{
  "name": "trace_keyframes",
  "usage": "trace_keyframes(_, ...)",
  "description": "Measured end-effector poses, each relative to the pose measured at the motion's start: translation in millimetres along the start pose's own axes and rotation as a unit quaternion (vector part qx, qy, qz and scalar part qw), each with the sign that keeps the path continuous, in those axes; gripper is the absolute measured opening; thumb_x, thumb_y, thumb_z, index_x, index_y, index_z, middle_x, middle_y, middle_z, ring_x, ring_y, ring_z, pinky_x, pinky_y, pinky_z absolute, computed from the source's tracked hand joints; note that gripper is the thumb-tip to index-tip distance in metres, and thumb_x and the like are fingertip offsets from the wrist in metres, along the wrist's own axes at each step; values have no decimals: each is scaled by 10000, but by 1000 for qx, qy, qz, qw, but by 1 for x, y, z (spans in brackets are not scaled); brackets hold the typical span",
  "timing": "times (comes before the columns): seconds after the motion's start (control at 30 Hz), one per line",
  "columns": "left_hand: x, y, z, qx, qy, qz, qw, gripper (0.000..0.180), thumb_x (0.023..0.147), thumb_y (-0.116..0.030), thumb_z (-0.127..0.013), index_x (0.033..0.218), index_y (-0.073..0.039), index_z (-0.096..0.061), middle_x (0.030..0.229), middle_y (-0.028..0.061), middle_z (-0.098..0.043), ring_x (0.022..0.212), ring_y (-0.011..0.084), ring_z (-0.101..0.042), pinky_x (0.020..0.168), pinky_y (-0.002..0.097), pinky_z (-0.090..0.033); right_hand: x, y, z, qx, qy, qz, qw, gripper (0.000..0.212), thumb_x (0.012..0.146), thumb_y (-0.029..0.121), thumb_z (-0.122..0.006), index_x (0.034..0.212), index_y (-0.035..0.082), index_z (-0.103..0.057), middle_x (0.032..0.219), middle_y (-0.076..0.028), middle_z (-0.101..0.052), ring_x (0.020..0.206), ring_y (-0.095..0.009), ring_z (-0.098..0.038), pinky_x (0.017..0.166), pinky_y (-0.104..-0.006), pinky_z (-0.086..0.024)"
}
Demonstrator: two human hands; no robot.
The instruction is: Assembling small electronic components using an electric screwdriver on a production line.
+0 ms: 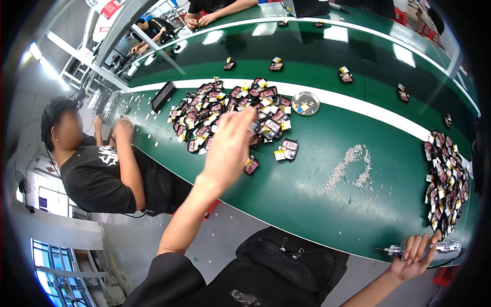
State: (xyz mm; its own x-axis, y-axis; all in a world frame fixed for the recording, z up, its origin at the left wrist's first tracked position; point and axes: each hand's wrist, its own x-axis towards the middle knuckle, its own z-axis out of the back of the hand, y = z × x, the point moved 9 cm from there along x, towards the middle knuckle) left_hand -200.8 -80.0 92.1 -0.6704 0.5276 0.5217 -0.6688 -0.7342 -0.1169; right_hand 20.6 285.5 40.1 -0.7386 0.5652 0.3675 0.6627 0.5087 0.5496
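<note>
My left hand (230, 146) reaches over the near side of a heap of small black-cased electronic units (197, 110), which show reddish circuit boards and white-and-yellow tabs. Its fingertips are blurred by motion, so I cannot tell whether they grip a unit. One unit (289, 149) lies apart, just right of this hand, and another unit (251, 165) sits below its fingers. At the lower right, my right hand (417, 249) is wrapped round a silver electric screwdriver (446, 246), its thin bit pointing left. Small loose screws (353, 166) are scattered on the green bench (302, 197) between my hands.
A second heap of units (445, 184) lines the bench's right end. A round dish (305, 104) with small parts and a black tray (164, 96) stand farther back. Units ride on the green conveyor belt (307, 56). A co-worker (102, 169) works close by on the left.
</note>
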Motion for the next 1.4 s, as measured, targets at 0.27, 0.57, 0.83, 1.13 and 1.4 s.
trace_keyframes(0.27,12,13,2,46,3,28,999,348,851,-45,-570,1194,8,-540,1183,161,-557,1132,325,-495,966,405,-397,-18,-33,15,62,-94,-55,992,121,960,151,-449,905,66,-381,479,19,-313,357,-68,-295,370,-213,-308)
trace_keyframes(0.57,34,-121,-85,-138,110,-152,973,214,758,-19,-657,964,-2,-601,945,94,-573,868,269,-571,728,368,-485,-26,-37,26,126,-126,-60,982,134,969,180,-432,919,57,-417,494,7,-352,366,-87,-334,409,-255,-344)
trace_keyframes(0.83,45,-134,-102,-82,133,-190,969,165,743,2,-632,908,0,-619,903,81,-570,840,250,-574,703,350,-498,-22,-37,25,149,-114,-62,980,110,963,165,-422,919,66,-403,503,8,-360,370,-92,-340,430,-261,-363)
trace_keyframes(1.13,46,-144,-105,-39,106,-270,956,130,708,-24,-599,799,4,-510,789,100,-490,733,250,-530,653,341,-481,-26,-36,26,148,-129,-60,979,134,970,167,-426,897,69,-371,496,4,-348,356,-86,-330,395,-247,-347)
trace_keyframes(1.4,26,-135,-73,-260,111,-98,954,84,828,21,-517,822,13,-434,765,138,-456,689,291,-489,627,377,-421,-30,-28,28,123,-161,-45,978,125,969,148,-428,891,65,-376,490,10,-328,351,-75,-308,377,-230,-330)
